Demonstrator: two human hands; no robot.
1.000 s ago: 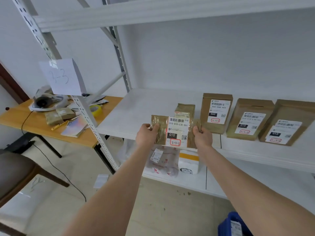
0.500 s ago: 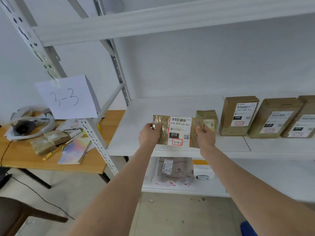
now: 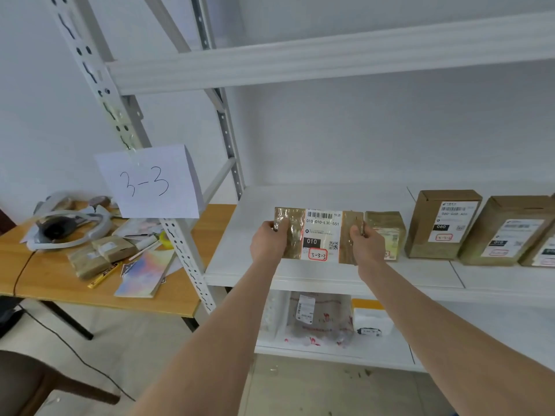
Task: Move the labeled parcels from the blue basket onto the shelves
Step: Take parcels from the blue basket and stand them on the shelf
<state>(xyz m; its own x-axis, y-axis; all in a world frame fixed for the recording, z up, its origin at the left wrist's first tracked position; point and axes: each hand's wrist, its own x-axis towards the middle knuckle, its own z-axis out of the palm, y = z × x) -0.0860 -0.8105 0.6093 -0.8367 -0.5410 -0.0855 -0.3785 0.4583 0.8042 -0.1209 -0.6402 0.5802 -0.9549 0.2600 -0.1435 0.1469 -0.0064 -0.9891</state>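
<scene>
Clearly brown parcel (image 3: 318, 235), taped, white label "3-3-3"

Taped brown labeled parcel (image 3: 318, 237) held upright over white shelf (image 3: 240, 265).

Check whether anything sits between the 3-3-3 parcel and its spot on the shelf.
Nothing visible does. The left hand and right hand hold the parcel upright over a bare stretch of the shelf. The nearest thing, a small taped parcel, stands just right of it.
</scene>
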